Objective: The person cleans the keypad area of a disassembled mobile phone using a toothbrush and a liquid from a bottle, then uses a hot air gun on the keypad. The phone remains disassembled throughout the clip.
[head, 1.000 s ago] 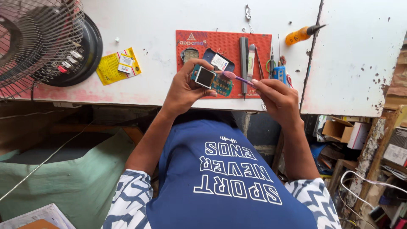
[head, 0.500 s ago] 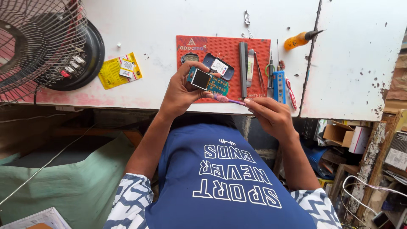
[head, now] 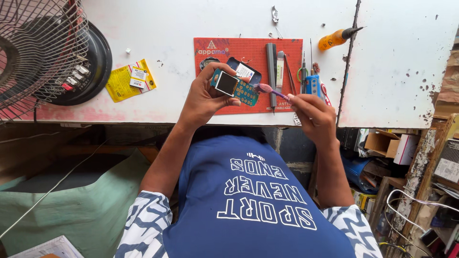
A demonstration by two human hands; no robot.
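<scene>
Left hand [head: 203, 100]: fingers curled around one small opened phone [head: 234, 87], its screen and bare keypad board facing up, held just above the near edge of the red mat [head: 248, 50]. Right hand [head: 313, 114]: fingers pinched on one pink brush [head: 268, 90], whose head touches the phone's keypad end. On the white bench [head: 167, 28]: one orange-handled screwdriver [head: 337, 38], one yellow packet [head: 130, 80], one fan [head: 40, 52] at far left.
</scene>
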